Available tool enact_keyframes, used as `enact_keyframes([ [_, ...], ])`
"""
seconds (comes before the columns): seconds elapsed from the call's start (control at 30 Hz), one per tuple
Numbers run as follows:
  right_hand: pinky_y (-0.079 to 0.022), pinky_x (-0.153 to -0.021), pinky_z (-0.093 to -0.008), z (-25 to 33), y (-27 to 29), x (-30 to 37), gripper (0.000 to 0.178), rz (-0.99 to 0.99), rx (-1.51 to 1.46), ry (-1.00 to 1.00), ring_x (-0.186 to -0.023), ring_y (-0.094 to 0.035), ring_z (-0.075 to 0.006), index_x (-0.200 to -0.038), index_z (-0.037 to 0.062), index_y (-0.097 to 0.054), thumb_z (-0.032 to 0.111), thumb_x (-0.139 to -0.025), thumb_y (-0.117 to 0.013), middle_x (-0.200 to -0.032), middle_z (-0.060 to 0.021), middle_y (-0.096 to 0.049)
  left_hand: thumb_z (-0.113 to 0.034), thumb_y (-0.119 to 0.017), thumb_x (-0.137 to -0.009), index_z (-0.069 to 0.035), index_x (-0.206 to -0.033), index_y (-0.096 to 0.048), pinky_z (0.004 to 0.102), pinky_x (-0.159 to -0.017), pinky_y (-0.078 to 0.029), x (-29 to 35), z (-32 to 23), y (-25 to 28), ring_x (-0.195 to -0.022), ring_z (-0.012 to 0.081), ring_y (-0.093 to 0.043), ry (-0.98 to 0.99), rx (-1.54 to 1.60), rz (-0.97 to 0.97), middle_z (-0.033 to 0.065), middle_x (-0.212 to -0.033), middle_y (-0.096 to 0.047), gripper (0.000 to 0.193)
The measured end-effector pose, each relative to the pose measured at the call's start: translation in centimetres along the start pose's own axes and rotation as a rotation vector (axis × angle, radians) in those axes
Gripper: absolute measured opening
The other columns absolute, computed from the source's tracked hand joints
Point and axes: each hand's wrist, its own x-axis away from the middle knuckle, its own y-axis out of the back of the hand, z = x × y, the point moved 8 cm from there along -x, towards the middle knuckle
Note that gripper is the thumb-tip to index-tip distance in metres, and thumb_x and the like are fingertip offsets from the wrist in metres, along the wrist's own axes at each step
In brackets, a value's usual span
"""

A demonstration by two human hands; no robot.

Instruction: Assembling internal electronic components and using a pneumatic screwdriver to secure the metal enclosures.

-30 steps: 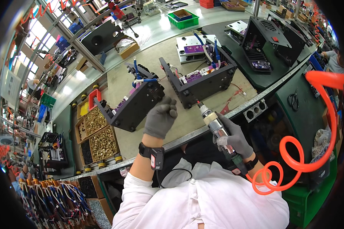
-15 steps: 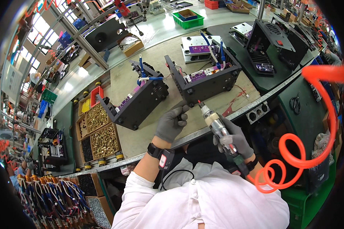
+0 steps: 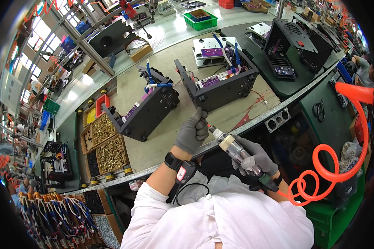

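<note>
My right hand (image 3: 259,157), in a grey glove, is wrapped round an air screwdriver (image 3: 234,149) with a coiled orange hose. The driver points up and to the left, its red-tipped bit close to the fingers of my left hand (image 3: 193,133). That hand, also gloved in grey, is closed, fingertips pinched; whatever they hold is too small to make out. Just beyond it stands a black metal housing (image 3: 226,92) with purple circuit boards and blue-sleeved cables. A second such housing (image 3: 151,114) is tilted at an angle to the left.
Boxes of brass-coloured fasteners (image 3: 112,153) line the bench at left, beside black small parts (image 3: 93,163). A white plate assembly (image 3: 210,52) lies behind the housings. The orange hose (image 3: 334,174) loops at right. Scissors (image 3: 318,110) lie on a dark green surface.
The screwdriver has swung left and down, away from the right housing, bringing its bit near my left fingers. My left hand has turned upward and curled more tightly.
</note>
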Motion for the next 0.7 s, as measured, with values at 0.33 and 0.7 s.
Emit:
enact_keyframes([
  [0.33,-0.051,-0.051,-0.0251,-0.5,0.6,0.3,0.091,-0.065,-0.063,0.010,-0.054,-0.061,-0.0163,-0.144,-0.0010,-0.031,0.018,-0.061,-0.064,-0.083,-0.0147,-0.062,-0.037,-0.056,-0.096,-0.010,-0.095,-0.060,0.0185,-0.038,-0.023,-0.8,1.5,-0.4,-0.045,0.0034,-0.025,-0.040,0.054,-0.065,-0.0072,-0.060,-0.036,0.027],
  [0.7,-0.051,-0.049,-0.0268,-1.0,4.6,-0.6,0.090,-0.284,-0.007,0.101,-0.055,-0.061,-0.0182,-0.144,-0.0016,-0.031,0.017,-0.063,-0.065,-0.079,-0.0145,-0.060,-0.012,-0.053,-0.095,0.004,-0.108,-0.052,0.0172,-0.052,-0.039,0.0,3.7,0.6,-0.072,0.0082,-0.048,0.087,0.029,-0.258,0.0093,-0.088,-0.056,0.021],
])
